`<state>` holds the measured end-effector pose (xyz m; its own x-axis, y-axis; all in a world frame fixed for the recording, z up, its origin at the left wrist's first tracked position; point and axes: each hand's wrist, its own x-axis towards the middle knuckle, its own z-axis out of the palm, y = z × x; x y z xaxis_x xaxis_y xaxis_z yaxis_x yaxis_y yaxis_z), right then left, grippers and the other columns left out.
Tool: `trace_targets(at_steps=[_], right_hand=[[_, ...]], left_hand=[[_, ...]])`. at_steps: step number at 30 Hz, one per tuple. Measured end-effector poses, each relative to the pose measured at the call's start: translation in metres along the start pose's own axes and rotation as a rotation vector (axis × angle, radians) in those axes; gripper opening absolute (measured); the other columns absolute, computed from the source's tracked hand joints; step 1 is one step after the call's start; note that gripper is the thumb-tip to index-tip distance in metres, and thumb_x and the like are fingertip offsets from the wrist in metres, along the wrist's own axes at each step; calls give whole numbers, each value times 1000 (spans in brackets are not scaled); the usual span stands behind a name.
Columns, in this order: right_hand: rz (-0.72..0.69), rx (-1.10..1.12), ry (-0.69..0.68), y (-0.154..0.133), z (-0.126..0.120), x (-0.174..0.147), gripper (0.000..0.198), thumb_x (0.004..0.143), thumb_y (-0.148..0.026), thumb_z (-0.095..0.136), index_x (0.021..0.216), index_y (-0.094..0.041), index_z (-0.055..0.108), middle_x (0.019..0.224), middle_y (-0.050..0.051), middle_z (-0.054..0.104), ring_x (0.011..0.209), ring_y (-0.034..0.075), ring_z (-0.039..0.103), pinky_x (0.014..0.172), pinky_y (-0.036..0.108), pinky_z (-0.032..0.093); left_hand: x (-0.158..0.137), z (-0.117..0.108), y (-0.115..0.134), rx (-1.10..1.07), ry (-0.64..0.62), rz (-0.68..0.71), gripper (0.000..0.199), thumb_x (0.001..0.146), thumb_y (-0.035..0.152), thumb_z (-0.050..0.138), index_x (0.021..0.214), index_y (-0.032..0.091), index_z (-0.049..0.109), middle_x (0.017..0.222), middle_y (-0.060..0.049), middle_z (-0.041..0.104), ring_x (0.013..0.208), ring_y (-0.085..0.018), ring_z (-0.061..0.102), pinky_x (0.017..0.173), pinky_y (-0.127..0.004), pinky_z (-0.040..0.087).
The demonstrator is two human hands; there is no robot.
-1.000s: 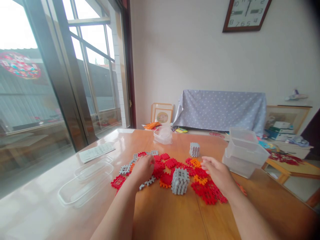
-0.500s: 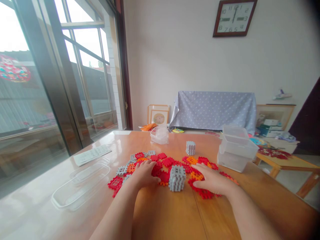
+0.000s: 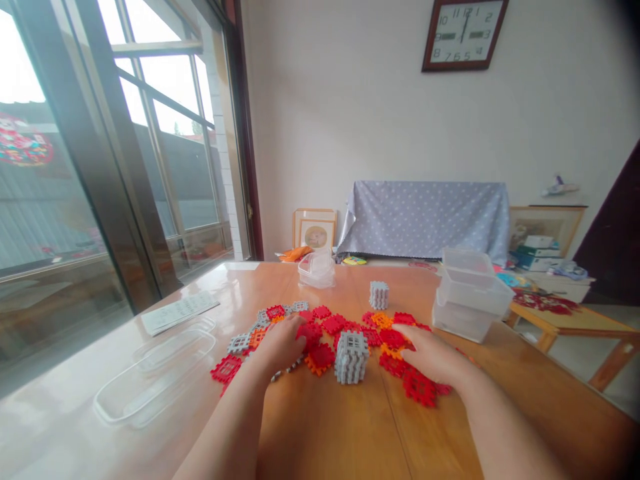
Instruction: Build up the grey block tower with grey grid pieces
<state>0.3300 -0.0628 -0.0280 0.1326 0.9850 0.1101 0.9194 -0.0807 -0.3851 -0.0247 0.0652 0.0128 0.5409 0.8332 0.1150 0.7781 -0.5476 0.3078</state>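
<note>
My left hand [image 3: 284, 343] rests over the left part of a spread of flat square interlocking plastic tiles. Its fingers are partly apart, with a red tile [image 3: 309, 333] beside the thumb; some fingertips are hard to make out. On the right side of the spread, my right hand [image 3: 431, 348] lies with thumb and fingers apart, touching red tiles [image 3: 394, 339] and orange ones. Between the hands stands a stack of grey tiles [image 3: 351, 358]. A red tile [image 3: 420, 388] lies just below my right hand. Grey tiles [image 3: 239, 343] lie left of my left hand.
A second grey stack [image 3: 379, 295] stands farther back. Clear plastic boxes [image 3: 470, 300] are at the right, and a clear container [image 3: 317, 269] is at the far edge. Clear lids [image 3: 155, 380] and a paper booklet [image 3: 181, 312] lie on the wooden table [image 3: 325, 433] at the left.
My left hand has shifted slightly left and its fingers have drawn closer together. My right hand has slid a little, and tiles near both hands have moved. The camera view shifted slightly.
</note>
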Motion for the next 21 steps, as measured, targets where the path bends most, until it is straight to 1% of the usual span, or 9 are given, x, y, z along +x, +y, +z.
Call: trace_targets(at_steps=[2, 4, 7, 9, 11, 13, 16, 18, 21], right_hand=[[-8, 7, 21, -1, -1, 0, 62, 88, -34, 56, 149, -23, 49, 152, 8, 53, 138, 29, 51, 118, 44, 37], [-18, 11, 14, -3, 1, 1, 61, 90, -40, 56, 148, -23, 51, 152, 9, 53, 139, 30, 50, 119, 45, 35], [-20, 20, -7, -5, 7, 1, 61, 90, -45, 57, 147, -22, 52, 152, 9, 52, 141, 31, 48, 120, 46, 34], [-19, 24, -9, -5, 11, 2, 62, 90, -46, 57, 146, -22, 53, 152, 9, 52, 141, 31, 48, 120, 46, 34], [-24, 23, 0, -4, 13, 4, 63, 89, -46, 57, 147, -21, 52, 153, 10, 51, 142, 30, 47, 121, 46, 33], [-40, 20, 11, -4, 15, 5, 64, 90, -46, 56, 148, -21, 51, 154, 10, 49, 143, 31, 46, 122, 46, 32], [-50, 4, 33, -3, 16, 7, 64, 90, -47, 55, 147, -19, 51, 156, 11, 47, 145, 31, 42, 123, 48, 30], [-49, -4, 48, -3, 18, 8, 63, 90, -47, 55, 147, -19, 52, 156, 10, 46, 147, 32, 39, 123, 48, 28], [-62, -3, 58, -3, 20, 9, 63, 90, -47, 55, 146, -20, 53, 156, 8, 47, 148, 32, 38, 124, 47, 29]], left_hand=[[0, 0, -4, 29, 35, -41, 38, 92, 25, 46, 128, 24, 58, 132, -9, 63, 121, -25, 58, 102, -35, 42], [-1, 0, -9, 57, 47, -102, 44, 90, 36, 52, 132, 23, 56, 137, -12, 60, 127, -31, 54, 105, -43, 39], [-3, 3, -15, 87, -28, -160, 64, 77, 56, 66, 131, 22, 57, 144, -15, 54, 134, -41, 46, 107, -52, 38], [-2, 5, -16, 90, -67, -132, 68, 70, 58, 71, 126, 22, 60, 143, -15, 54, 135, -41, 44, 106, -49, 40], [0, 9, -15, 78, -34, -71, 60, 69, 52, 73, 120, 22, 63, 137, -15, 58, 130, -39, 48, 104, -45, 42], [4, 13, -14, 28, 34, -30, 43, 70, 40, 73, 109, 22, 66, 124, -12, 64, 120, -35, 55, 100, -42, 44], [11, 20, -12, -156, 145, -27, 20, 70, 23, 69, 90, 20, 67, 105, -10, 70, 106, -30, 62, 96, -39, 46], [15, 24, -9, -216, 180, -25, 19, 74, 20, 65, 93, 19, 68, 104, -9, 71, 103, -27, 64, 93, -36, 48], [20, 29, -5, -302, 194, -24, 30, 80, 23, 63, 109, 19, 68, 106, -8, 72, 101, -22, 66, 88, -30, 50]])
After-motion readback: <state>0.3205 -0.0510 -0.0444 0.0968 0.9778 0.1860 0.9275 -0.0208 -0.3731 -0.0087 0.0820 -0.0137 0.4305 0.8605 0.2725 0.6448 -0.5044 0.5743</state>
